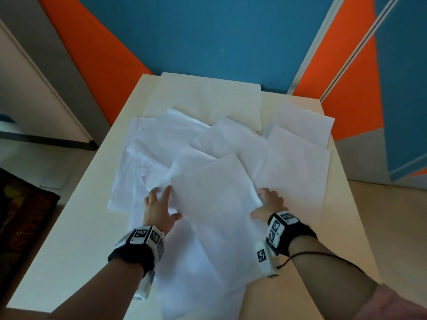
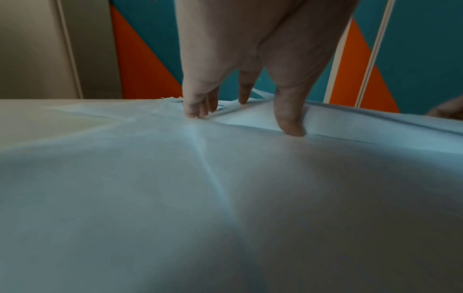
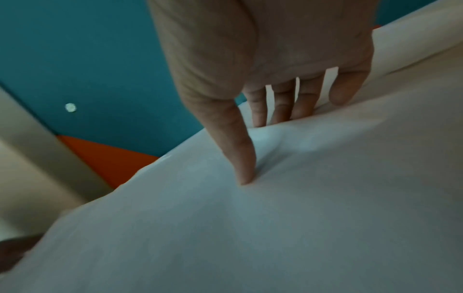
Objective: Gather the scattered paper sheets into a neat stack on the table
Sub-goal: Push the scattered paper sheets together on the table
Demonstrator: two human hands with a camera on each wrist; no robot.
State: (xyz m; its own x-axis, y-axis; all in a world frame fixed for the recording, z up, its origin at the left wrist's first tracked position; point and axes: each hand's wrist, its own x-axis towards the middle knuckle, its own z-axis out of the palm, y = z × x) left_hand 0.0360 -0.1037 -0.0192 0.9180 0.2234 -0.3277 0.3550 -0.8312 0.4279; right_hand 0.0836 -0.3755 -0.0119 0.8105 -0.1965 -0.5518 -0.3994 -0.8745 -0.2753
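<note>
White paper sheets [image 1: 215, 204] lie overlapped across the middle of the cream table [image 1: 76, 239], fanned at differing angles, so an exact count cannot be made; about ten separate edges show in the head view. The topmost sheet [image 1: 219, 199] runs its long axis from the near edge toward the far wall, tilted slightly to the right. The left hand [image 1: 159, 209] rests at its left edge with fingers [image 2: 198, 107] straight and spread, tips pressing down on the paper, gripping nothing. The right hand [image 1: 269, 203] sits at the right edge, thumb on top and fingers [image 3: 280, 105] tucked behind a raised fold, pinching it. Two sheets [image 1: 300, 125] lie off toward the far right corner
</note>
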